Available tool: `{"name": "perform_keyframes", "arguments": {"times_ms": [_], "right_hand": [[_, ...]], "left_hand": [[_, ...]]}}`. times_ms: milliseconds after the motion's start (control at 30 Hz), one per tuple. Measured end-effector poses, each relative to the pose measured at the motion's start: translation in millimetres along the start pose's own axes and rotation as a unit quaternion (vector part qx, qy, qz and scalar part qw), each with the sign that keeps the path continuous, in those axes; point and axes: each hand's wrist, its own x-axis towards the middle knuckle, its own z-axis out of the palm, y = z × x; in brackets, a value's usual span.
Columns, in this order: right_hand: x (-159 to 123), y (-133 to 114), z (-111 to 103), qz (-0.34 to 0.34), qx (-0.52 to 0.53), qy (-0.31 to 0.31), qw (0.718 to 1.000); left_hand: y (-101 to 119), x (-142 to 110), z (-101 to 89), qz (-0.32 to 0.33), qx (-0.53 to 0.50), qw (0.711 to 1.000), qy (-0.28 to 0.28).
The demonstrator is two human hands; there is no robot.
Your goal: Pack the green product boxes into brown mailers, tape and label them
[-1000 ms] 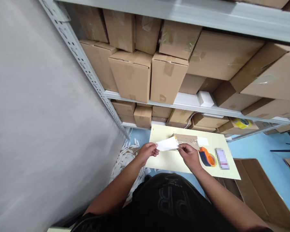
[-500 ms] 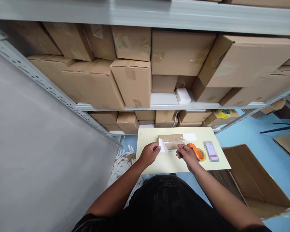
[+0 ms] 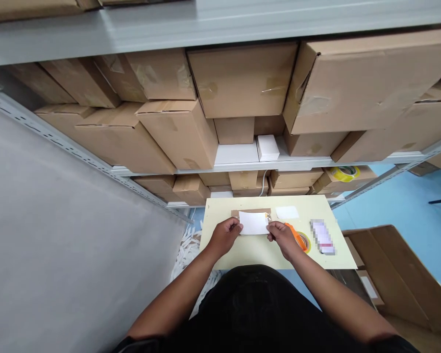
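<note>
A white paper slip [image 3: 254, 223] is stretched between my hands above a small brown cardboard box [image 3: 252, 212], covering most of it. My left hand [image 3: 224, 234] pinches the slip's left edge between thumb and fingers. At the opposite edge, my right hand [image 3: 282, 237] is closed on the slip, next to a shiny, yellowish bit too small to make out. Close to the right hand's knuckles lies an orange tape dispenser [image 3: 296, 236] with a roll of clear tape. Another white slip [image 3: 287, 212] rests flat behind it.
The pale yellow table [image 3: 238, 256] also bears a blurred-out flat item [image 3: 322, 237]. Shelves [image 3: 238, 165] packed with cardboard boxes [image 3: 246, 81] stand ahead. A large open carton [image 3: 400, 279] sits at lower right. White paper scraps [image 3: 186, 250] lie left of the table.
The white slip at my left hand now spans both hands over the box, whose taped top showed before. My right hand has closed on its right edge. The view has shifted right.
</note>
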Motion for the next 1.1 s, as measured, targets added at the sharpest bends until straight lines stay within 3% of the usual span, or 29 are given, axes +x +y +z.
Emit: {"name": "perform_keyframes", "arguments": {"times_ms": [167, 467, 667, 933, 1100], "right_hand": [[20, 2, -15, -0.024, -0.135, 0.044, 0.990], [53, 17, -10, -0.092, -0.332, 0.056, 0.937], [57, 20, -4, -0.086, -0.458, 0.044, 0.884], [67, 29, 2, -0.035, -0.555, 0.050, 0.830], [72, 22, 10, -0.015, -0.608, 0.038, 0.793]], "left_hand": [[-29, 20, 16.5, -0.051, 0.084, 0.994, 0.046], [-71, 51, 35.6, -0.091, 0.266, 0.959, 0.024], [-87, 58, 41.2, -0.084, 0.331, 0.940, -0.001], [-97, 62, 47.5, -0.076, 0.359, 0.930, -0.021], [-100, 68, 50.7, -0.075, 0.381, 0.921, -0.035]]}}
